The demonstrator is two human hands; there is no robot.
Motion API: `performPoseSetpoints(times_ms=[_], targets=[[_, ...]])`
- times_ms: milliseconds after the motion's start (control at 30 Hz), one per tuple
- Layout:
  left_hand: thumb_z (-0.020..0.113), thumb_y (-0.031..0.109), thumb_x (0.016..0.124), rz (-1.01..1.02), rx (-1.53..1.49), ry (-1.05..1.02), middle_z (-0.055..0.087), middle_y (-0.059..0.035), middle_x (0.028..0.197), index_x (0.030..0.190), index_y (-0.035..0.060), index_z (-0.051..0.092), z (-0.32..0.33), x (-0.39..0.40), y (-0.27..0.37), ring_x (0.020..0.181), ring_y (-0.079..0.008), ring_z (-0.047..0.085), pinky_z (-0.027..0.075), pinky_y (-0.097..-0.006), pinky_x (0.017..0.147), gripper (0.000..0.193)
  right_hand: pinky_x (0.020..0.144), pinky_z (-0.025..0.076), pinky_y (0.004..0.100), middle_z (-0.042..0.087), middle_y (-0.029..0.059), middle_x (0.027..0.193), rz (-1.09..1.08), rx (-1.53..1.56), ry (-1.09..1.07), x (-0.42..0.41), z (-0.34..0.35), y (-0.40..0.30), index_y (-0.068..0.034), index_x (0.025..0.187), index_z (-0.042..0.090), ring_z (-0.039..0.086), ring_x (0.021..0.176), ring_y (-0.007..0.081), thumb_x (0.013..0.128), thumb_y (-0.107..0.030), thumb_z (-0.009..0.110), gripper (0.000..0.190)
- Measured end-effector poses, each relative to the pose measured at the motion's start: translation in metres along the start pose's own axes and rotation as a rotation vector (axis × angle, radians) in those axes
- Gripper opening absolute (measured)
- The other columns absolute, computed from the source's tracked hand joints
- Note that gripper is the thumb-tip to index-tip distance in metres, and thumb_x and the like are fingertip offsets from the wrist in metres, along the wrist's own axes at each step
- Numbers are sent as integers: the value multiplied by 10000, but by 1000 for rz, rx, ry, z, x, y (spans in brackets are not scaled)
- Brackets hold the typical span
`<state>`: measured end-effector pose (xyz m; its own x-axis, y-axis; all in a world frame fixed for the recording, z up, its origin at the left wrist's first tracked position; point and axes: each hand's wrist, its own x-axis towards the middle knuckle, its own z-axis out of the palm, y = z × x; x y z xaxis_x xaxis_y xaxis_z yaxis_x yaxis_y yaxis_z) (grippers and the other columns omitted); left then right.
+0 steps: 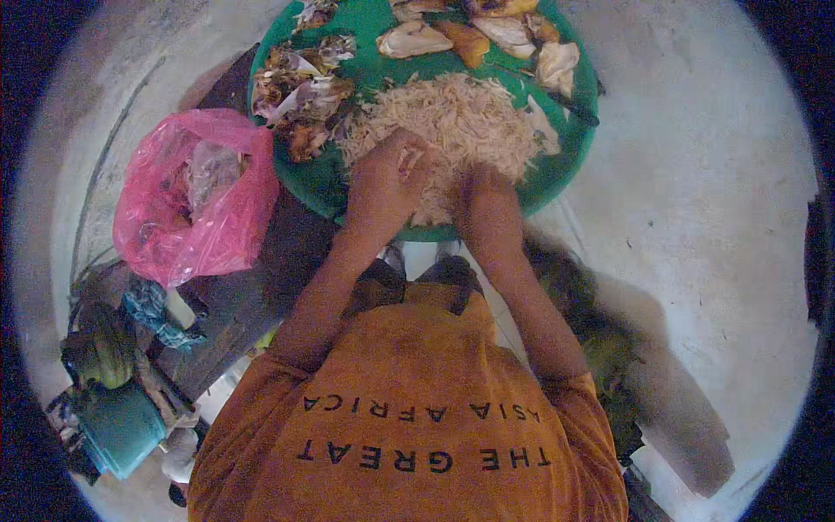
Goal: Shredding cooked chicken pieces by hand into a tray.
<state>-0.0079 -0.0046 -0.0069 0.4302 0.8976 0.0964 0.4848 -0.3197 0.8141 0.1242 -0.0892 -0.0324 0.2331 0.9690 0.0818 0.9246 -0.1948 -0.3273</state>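
Observation:
A heap of pale shredded meat (463,114), probably chicken, lies on a round green plastic tray (306,179) in front of me. My left hand (394,173) is at the near left of the heap, fingers curled around a small pale strip of meat. Beside it, my right hand (488,192) reaches down into the near side of the shreds; its fingertips are hidden. Larger cooked meat pieces (414,40) lie along the far part of the tray. Bones and skin scraps (300,98) are piled at its left.
An open pink plastic bag (196,196) with scraps inside stands left of the tray on a dark wooden surface (287,248). Below it lie a crumpled blue cloth (153,310) and a teal container (124,421). Pale floor (685,163) extends to the right.

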Motion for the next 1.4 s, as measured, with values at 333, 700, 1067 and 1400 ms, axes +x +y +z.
performPoseSetpoints(times_ms=[333, 700, 1067, 1400], targets=[[614, 212, 843, 15, -140, -102, 646, -138, 823, 915, 23, 629, 0, -12, -15, 742, -239, 627, 469, -336, 704, 202, 699, 466, 426, 601, 190, 822, 158, 395, 94, 5, -2, 18, 11, 922, 551, 590, 780, 358, 830, -142, 531, 179], [704, 242, 760, -16, -284, -67, 641, -117, 710, 868, 41, 669, 12, 0, -3, 617, -169, 589, 457, -313, 599, 231, 599, 454, 325, 603, 125, 721, 156, 855, 84, 13, -25, 0, 2, 923, 555, 581, 654, 180, 868, -127, 547, 140], [663, 156, 789, -124, -397, -129, 587, -75, 660, 840, -12, 620, 10, 2, -5, 569, -89, 490, 404, -278, 516, 181, 584, 452, 410, 585, 173, 713, 113, 683, 94, 22, -29, -15, -16, 916, 489, 594, 651, 343, 854, -101, 539, 116], [616, 157, 855, -353, -682, -34, 506, 42, 612, 837, 47, 627, -20, 5, 3, 474, -35, 383, 323, -231, 423, 113, 636, 468, 391, 591, 175, 726, 105, 607, 310, 43, -37, 39, -1, 914, 554, 580, 672, 329, 865, -94, 514, 112]])
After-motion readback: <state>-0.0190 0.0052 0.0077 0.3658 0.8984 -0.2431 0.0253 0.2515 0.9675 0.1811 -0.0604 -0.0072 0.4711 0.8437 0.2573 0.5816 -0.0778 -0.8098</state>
